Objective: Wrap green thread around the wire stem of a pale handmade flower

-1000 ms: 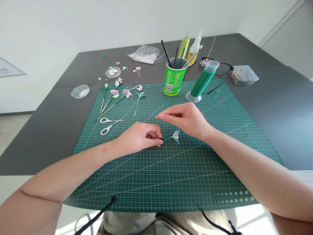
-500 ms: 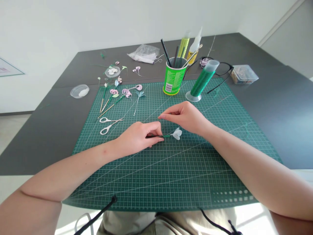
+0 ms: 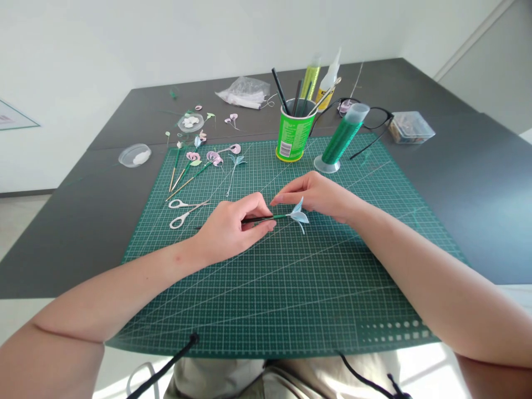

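Observation:
My left hand (image 3: 233,227) is closed round a thin dark stick whose front part is wrapped in green thread (image 3: 280,216). At the stick's right end sits a pale blue flower (image 3: 298,216) with several pointed petals. My right hand (image 3: 316,194) is closed in a pinch just above and behind the flower, its fingertips close to the left fingers. Whatever lies in that pinch is too fine to make out. Both hands are over a green cutting mat (image 3: 266,299). White-handled scissors (image 3: 179,221) lie open left of my left hand.
A green can (image 3: 291,138) holds several sticks and tools. Beside it stand a green thread spool (image 3: 341,138) and a glue bottle (image 3: 328,83). Glasses (image 3: 376,117) and a clear box (image 3: 411,127) are farther right. Several small flowers (image 3: 193,158) lie at the back left, near shallow dishes (image 3: 135,155).
The stick has been raised slightly and turned, so the flower's petals now show spread apart. My right hand has shifted a little, with its fingertips closer to the stick.

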Tool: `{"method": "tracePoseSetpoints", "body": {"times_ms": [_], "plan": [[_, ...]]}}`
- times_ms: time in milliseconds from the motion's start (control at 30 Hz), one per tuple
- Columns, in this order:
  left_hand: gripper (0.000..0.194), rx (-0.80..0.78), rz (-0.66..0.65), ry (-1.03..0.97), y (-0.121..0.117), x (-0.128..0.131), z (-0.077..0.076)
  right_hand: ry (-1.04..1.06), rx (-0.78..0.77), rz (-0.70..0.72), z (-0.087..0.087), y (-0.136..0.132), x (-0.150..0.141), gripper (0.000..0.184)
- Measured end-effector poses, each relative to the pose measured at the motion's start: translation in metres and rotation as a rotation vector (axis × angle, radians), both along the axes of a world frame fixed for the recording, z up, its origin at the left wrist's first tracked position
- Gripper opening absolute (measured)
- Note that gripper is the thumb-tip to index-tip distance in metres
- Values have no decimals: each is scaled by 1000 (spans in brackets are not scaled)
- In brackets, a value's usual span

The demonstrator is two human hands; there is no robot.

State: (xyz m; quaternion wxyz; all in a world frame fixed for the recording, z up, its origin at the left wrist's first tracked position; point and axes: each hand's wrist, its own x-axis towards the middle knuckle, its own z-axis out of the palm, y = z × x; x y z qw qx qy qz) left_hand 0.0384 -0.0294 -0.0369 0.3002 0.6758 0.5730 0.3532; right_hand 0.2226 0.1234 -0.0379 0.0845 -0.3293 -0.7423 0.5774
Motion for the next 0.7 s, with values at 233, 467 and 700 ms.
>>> {"method": "tracePoseSetpoints", "body": {"times_ms": [233,467,700], "plan": [[8,48,8,55,-1,0,-2,23,-17,40,0,0,-1,20],[8,56,154,-95,3,2,-2,42,-3,92,-4,2,1,25],[15,-86,284,-270,13,-4,0,-41,104,128,-1,1,2,32]]}}
